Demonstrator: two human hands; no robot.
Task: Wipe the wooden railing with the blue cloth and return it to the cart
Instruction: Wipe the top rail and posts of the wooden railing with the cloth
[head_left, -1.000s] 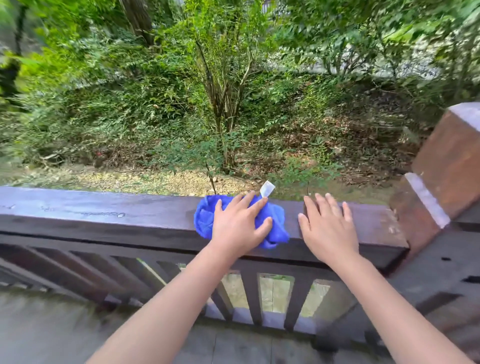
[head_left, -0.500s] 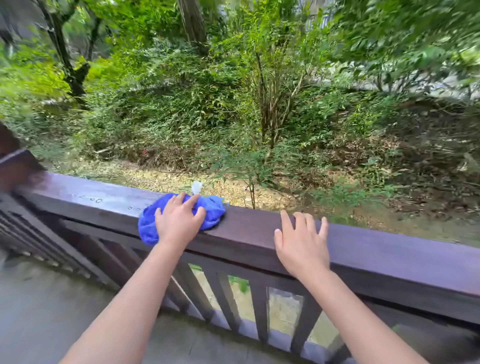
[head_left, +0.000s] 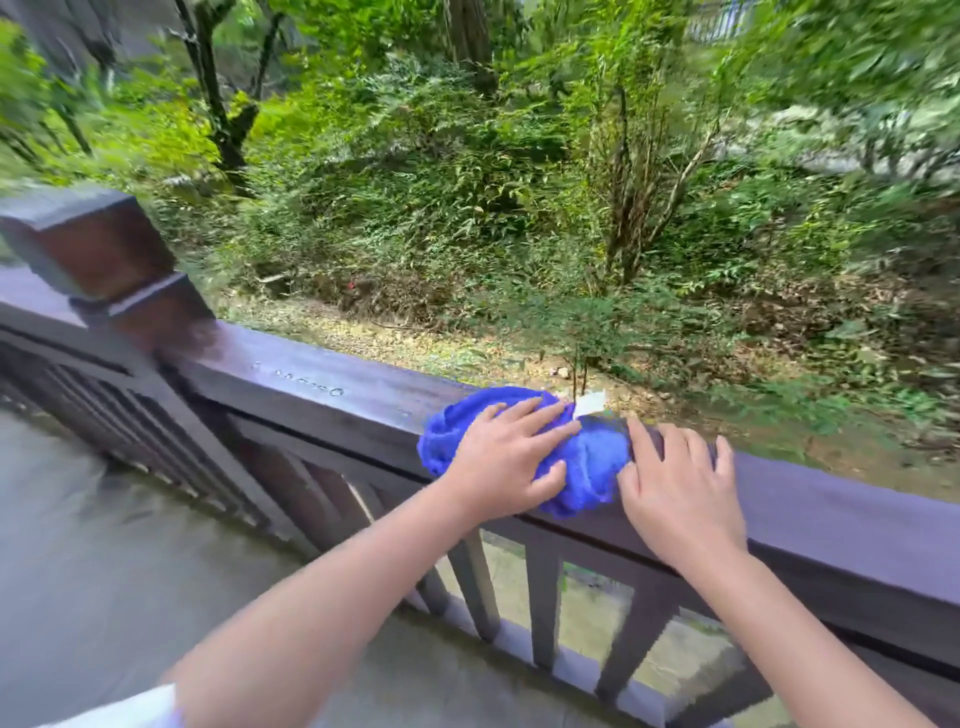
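Left hand (head_left: 511, 457) flat, fingers spread, pressing the bunched blue cloth (head_left: 587, 462) onto the railing (head_left: 311, 384) top to wipe it, while the right hand (head_left: 675, 488), open at its 3 o'clock, likely steadies the body; cart unseen.

- We stand outdoors on a raised wooden deck, behind a dark railing (head_left: 311, 384) with slatted balusters and a square post (head_left: 98, 254).
- Past it we see dense shrubs (head_left: 415, 208), trees and leaf-strewn ground (head_left: 363, 322).

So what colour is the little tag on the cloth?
White, seen in the head view: the tag sticks out of the blue cloth.
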